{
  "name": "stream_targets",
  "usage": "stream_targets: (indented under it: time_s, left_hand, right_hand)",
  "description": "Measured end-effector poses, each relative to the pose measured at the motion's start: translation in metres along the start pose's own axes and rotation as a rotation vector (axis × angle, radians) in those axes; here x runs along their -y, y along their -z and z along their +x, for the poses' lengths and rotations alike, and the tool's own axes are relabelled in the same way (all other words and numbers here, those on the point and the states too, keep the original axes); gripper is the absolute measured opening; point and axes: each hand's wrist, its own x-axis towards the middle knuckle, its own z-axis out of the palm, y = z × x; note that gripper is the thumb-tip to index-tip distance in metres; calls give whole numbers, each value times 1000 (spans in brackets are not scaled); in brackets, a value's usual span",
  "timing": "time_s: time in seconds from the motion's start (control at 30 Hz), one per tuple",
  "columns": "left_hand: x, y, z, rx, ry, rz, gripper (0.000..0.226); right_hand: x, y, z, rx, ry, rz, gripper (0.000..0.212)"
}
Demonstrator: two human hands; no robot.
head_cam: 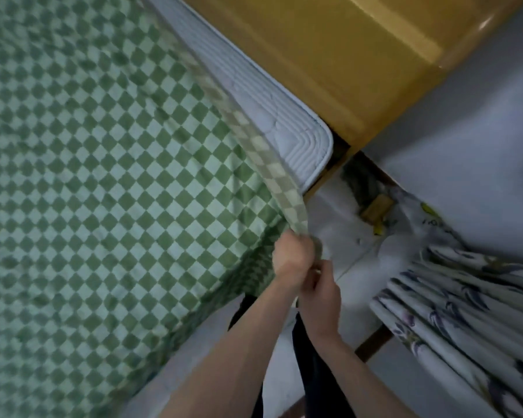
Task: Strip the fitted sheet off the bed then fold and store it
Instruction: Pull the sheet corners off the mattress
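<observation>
A green and white checkered fitted sheet (103, 176) covers most of the bed on the left. Its corner is pulled off the quilted white mattress (284, 122), whose rounded corner lies bare. The freed sheet edge runs as a taut strip down to my hands. My left hand (292, 257) grips the sheet corner in a fist. My right hand (322, 294) sits just beside and below it, fingers curled at the same bunch of fabric.
A yellow wooden headboard (344, 55) stands behind the mattress corner. A white wall (465, 146) is on the right, with a floral curtain (453, 312) hanging in pleats. Pale floor tiles (344, 236) show between bed and curtain, with small clutter in the corner gap.
</observation>
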Motion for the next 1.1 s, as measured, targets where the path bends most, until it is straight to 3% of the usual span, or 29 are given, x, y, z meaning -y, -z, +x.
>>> stream_targets:
  time_s: [0.1, 0.23, 0.3, 0.37, 0.43, 0.5, 0.63, 0.7, 0.8, 0.87, 1.0, 1.1]
  left_hand:
    - [26, 28, -21, -143, -80, -333, 20]
    - [72, 54, -53, -300, -217, -246, 26]
    - [89, 53, -68, -264, -311, -33, 17]
    - [101, 46, -83, -190, -358, 123, 22]
    - [116, 38, -97, -191, -350, 71, 25]
    - [132, 34, -112, -260, -315, -141, 21]
    - [179, 38, -135, -201, -156, -639, 24]
    - [217, 43, -143, -103, -91, -794, 8]
    - [291, 56, -159, -5, 101, -967, 25]
    - [347, 73, -177, -70, 193, -980, 33]
    - [464, 124, -221, -361, 346, -892, 34]
    - [549, 162, -250, -506, 444, -910, 24]
  right_hand:
    - [18, 15, -10, 213, -127, 30, 19]
    - [72, 34, 12, 22, -14, -153, 15]
    - [115, 11, 21, 174, 126, -411, 38]
    - [145, -25, 21, 342, 276, -845, 57]
    - [157, -57, 18, 424, 361, -1185, 46]
    - [161, -75, 11, 462, 338, -1319, 23]
    - [163, -106, -43, 506, 507, -1022, 39]
    - [161, -127, -87, 527, 531, -896, 49]
    - [162, -166, -159, 534, 583, -900, 57]
    - [165, -196, -213, 561, 657, -907, 60]
    - [170, -261, -331, 681, 869, -970, 64]
    - [167, -325, -415, 769, 1015, -1109, 56]
